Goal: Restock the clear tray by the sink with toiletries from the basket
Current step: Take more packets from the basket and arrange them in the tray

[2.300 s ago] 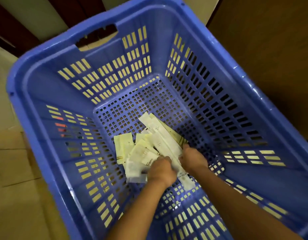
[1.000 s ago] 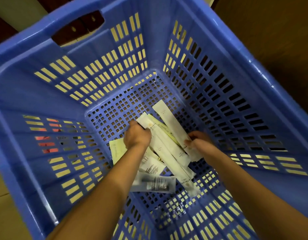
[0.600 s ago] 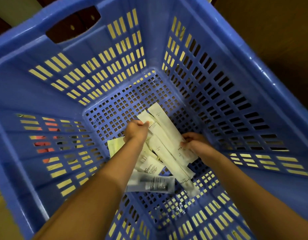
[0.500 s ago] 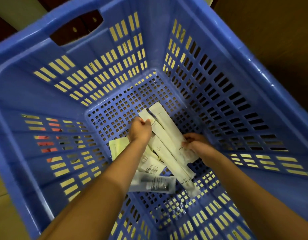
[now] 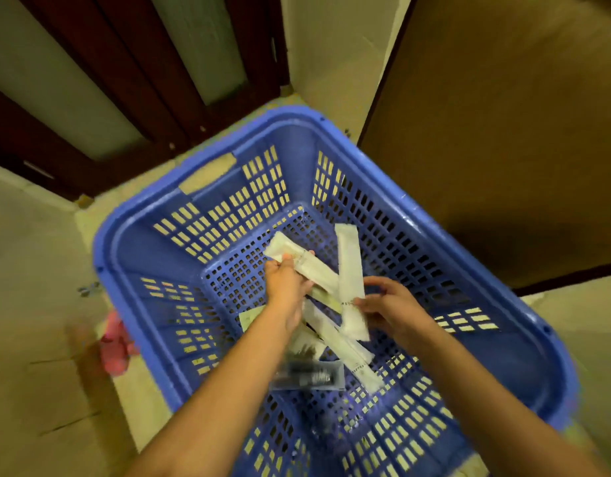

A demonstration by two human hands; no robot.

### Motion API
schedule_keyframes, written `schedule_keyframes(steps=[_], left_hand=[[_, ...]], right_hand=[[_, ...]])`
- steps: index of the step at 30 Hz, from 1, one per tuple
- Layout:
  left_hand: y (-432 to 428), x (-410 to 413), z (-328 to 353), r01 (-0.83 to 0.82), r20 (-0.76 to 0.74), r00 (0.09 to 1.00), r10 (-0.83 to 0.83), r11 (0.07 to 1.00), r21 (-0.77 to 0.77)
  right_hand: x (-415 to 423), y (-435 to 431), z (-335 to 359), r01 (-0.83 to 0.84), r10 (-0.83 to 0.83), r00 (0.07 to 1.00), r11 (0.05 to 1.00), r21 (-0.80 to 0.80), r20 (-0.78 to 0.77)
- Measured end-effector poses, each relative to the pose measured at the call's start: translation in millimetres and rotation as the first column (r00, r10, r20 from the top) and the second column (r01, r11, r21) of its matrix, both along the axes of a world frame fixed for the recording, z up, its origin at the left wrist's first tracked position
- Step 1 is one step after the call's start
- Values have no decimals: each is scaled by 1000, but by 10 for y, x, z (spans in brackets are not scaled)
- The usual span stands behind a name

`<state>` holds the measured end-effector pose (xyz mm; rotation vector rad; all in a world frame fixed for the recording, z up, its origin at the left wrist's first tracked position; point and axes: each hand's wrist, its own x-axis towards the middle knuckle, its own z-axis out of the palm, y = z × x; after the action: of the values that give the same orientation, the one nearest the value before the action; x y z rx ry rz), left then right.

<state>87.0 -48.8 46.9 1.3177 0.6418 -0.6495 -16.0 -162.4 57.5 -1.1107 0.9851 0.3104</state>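
Fingers (image 5: 378, 281) pinching sachets (image 5: 347, 263), lifted, basket (image 5: 142, 249) farther

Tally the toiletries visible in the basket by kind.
Long pale packets: 5, overlapping
Short sachets: 2
Dark-labelled pack: 1, blurred
Total: 8 in view; more may be hidden.

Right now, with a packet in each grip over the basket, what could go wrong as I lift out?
1. The right grip pinches its long packet near the lower end only; it could swing or drop into the blue basket.
2. It crosses the other packet held by the left grip, so they may snag.
3. Loose packets and a dark tube lie underneath and could be left behind.
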Motion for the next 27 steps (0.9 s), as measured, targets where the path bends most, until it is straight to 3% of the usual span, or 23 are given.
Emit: schedule_keyframes(steps=[3,7,16,21,27], left_hand=[[118,-210,435,9,-2,1000,-9,998,-64],[292,-493,938,92,78,993,-86,993,-77],[294,-971,2050,287,245,945,-218,911,-296],[126,-1321,2317,392,334,897,-288,869,-303],[-76,-1791,2613,563,380,821,-426,712,-420]], right_hand=[[-151,265,523,208,-223,971,965,156,84],[-357,557,1166,179,-227,956,953,245,188],[-774,781,2140,343,-293,908,930,-129,299],[-1051,780,2455,466,-359,875,805,-367,324],[-1492,644,2652,670,-546,741,638,-379,391]])
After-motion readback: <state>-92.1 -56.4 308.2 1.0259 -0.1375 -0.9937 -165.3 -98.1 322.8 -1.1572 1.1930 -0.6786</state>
